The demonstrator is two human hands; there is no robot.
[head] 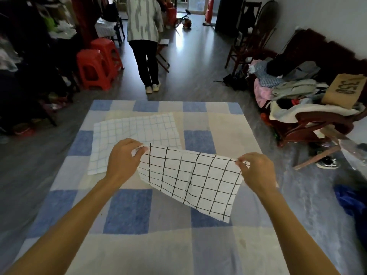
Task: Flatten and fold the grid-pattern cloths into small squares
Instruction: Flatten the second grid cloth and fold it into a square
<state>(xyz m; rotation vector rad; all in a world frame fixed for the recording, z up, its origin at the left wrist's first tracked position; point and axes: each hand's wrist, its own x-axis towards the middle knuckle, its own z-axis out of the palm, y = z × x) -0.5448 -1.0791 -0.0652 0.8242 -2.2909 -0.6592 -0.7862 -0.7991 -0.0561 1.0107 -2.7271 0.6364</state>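
Note:
A white cloth with a bold black grid [190,179] hangs in the air above the checked blue and cream sheet [129,215]. My left hand [123,159] pinches its upper left corner. My right hand [256,169] pinches its upper right corner. The cloth is stretched between both hands and droops toward its lower right corner. Behind it, a second white cloth with a fine blue grid [135,133] lies spread flat on the sheet, a little wrinkled, partly hidden by my left hand and the held cloth.
The sheet covers the floor in front of me. A person [145,42] stands just beyond its far edge, facing away. Red plastic stools [97,64] stand at the back left. A chair piled with clothes and a cardboard piece [297,96] is at the right.

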